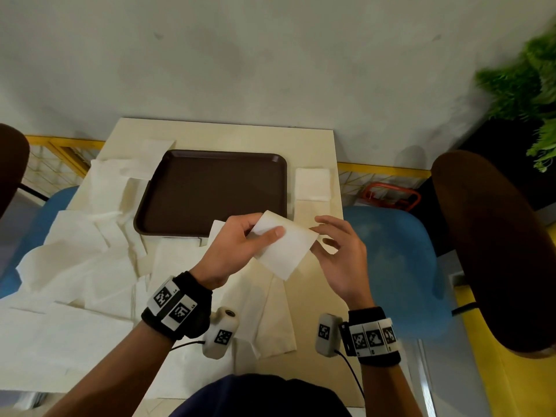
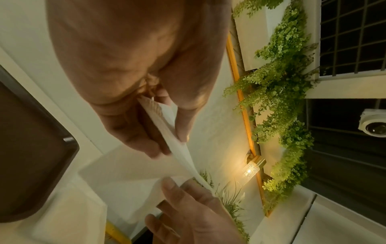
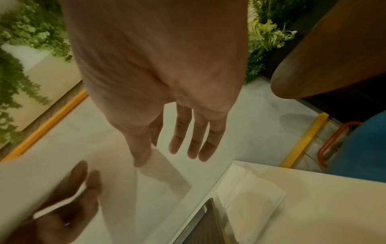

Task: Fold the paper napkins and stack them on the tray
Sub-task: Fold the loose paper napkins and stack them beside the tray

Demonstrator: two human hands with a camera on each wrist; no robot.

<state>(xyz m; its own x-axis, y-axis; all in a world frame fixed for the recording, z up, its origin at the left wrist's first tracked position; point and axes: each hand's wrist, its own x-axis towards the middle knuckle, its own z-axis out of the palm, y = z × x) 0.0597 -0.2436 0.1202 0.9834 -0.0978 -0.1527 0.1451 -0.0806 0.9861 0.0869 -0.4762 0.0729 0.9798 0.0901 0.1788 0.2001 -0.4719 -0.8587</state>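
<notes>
I see two hands held up over the worktop. My left hand grips one folded white napkin, with the thumb on top and the fingers curled under it. My right hand pinches the right edge of the same napkin with thumb and first finger. Its other three fingers hang loose and straight. The napkin is in the air, just in front of the near edge of the one brown tray.

The tray has no napkins on it. One small pile of folded napkins lies on the worktop just right of the tray. Many open napkins lie in a messy heap on the left side of the worktop. I cannot count them. More flat ones lie under my hands.
</notes>
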